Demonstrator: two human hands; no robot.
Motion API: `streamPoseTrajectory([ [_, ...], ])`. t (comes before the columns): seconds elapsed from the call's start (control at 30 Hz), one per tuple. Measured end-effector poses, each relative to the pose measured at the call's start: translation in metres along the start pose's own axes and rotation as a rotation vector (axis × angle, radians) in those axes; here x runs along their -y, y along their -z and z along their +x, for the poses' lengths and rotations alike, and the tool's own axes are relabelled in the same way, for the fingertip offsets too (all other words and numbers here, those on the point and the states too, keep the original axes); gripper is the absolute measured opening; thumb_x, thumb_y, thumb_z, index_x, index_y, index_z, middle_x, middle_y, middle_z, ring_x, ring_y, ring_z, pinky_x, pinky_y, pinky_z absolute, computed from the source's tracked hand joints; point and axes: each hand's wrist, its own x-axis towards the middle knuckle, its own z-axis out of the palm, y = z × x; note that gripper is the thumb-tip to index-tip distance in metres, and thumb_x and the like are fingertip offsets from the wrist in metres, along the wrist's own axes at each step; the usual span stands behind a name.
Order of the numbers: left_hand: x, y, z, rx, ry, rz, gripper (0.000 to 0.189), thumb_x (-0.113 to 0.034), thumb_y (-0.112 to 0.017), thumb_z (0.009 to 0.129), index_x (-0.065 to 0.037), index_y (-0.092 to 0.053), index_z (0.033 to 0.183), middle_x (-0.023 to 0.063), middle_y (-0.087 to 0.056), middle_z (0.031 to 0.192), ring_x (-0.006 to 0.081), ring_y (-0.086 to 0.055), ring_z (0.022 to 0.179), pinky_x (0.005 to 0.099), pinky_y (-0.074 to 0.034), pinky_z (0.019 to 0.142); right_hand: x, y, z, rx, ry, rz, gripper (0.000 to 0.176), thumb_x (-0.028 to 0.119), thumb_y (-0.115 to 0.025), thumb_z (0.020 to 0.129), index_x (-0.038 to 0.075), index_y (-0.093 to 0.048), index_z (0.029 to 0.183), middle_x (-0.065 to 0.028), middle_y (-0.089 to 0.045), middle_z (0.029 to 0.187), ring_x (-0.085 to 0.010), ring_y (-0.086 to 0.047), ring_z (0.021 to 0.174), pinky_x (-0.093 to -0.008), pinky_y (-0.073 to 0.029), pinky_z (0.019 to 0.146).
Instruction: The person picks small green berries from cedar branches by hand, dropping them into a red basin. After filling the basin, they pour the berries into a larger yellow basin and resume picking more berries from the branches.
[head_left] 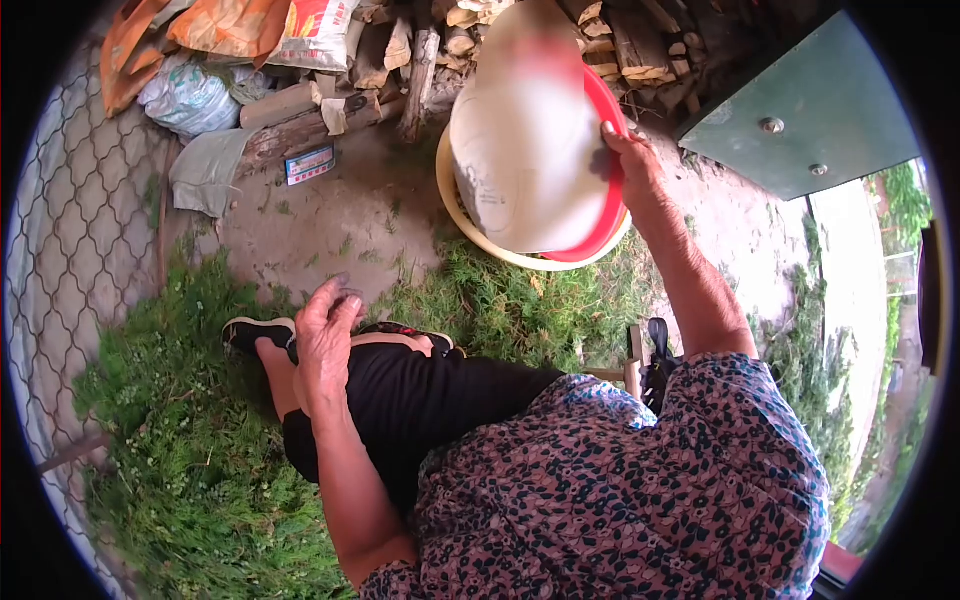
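Observation:
My right hand (640,165) grips the right rim of a red basin (612,205), thumb uppermost. A large pale, rounded piece (530,170) with faint markings covers most of the red basin; its upper part is blurred. Under both, a yellow basin (500,256) shows as a curved rim above the grass. My left hand (328,330) is raised near my knee, its fingers loosely curled and partly apart, with nothing visible in them.
Split firewood (640,45) is stacked at the back. Bags (190,95) and a grey cloth (210,170) lie back left, near a small blue box (310,165). A green metal panel (800,110) stands right. Cut greenery (210,450) covers the ground around my shoes (258,335).

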Motion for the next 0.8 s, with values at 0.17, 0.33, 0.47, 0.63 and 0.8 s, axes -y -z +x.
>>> streamPoseTrajectory([
  [0.17,0.004,0.005,-0.005,-0.029,-0.019,0.006,0.028,-0.001,-0.055,0.08,0.004,-0.054,0.108,0.0085,-0.061,0.085,0.0124,-0.056,0.072,0.0237,-0.047,0.067,-0.011,0.036,0.018,-0.035,-0.027,0.124,0.02,0.025,-0.056,0.085,0.006,-0.056,0.079,-0.0053,-0.055,0.059,-0.0165,-0.05,0.048,-0.0272,-0.038,0.043],
  [0.33,0.009,0.009,-0.005,-0.042,-0.054,0.019,0.027,-0.002,-0.055,0.081,0.003,-0.055,0.107,0.0079,-0.059,0.087,0.0148,-0.057,0.072,0.0271,-0.049,0.065,0.007,0.055,0.029,-0.063,-0.028,0.254,0.021,0.028,-0.056,0.084,0.007,-0.058,0.086,-0.0036,-0.058,0.071,-0.0168,-0.054,0.061,-0.0286,-0.045,0.058],
  [0.47,0.007,0.009,-0.007,-0.045,-0.069,-0.042,0.027,-0.002,-0.055,0.081,0.003,-0.055,0.107,0.0077,-0.059,0.088,0.0145,-0.057,0.072,0.0267,-0.049,0.065,0.023,0.088,0.044,-0.088,0.046,0.241,0.027,0.027,-0.055,0.085,0.004,-0.057,0.098,-0.0067,-0.061,0.091,-0.0192,-0.056,0.082,-0.0319,-0.045,0.078],
  [0.63,0.013,0.012,-0.005,-0.053,-0.07,-0.118,0.027,-0.002,-0.055,0.082,0.003,-0.055,0.108,0.008,-0.059,0.089,0.0146,-0.057,0.072,0.0265,-0.049,0.064,0.053,0.082,0.028,-0.076,0.128,0.341,0.031,0.026,-0.053,0.086,0.002,-0.055,0.106,-0.0096,-0.059,0.103,-0.0219,-0.054,0.094,-0.0358,-0.042,0.088],
  [0.8,0.014,0.019,-0.009,-0.137,-0.032,-0.137,0.027,-0.003,-0.055,0.082,0.003,-0.055,0.109,0.0089,-0.06,0.088,0.015,-0.058,0.073,0.0267,-0.05,0.066,0.053,0.052,0.026,0.079,0.276,0.226,0.021,0.021,-0.055,0.086,0.001,-0.057,0.09,-0.0084,-0.06,0.072,-0.0188,-0.058,0.065,-0.0303,-0.049,0.065],
])
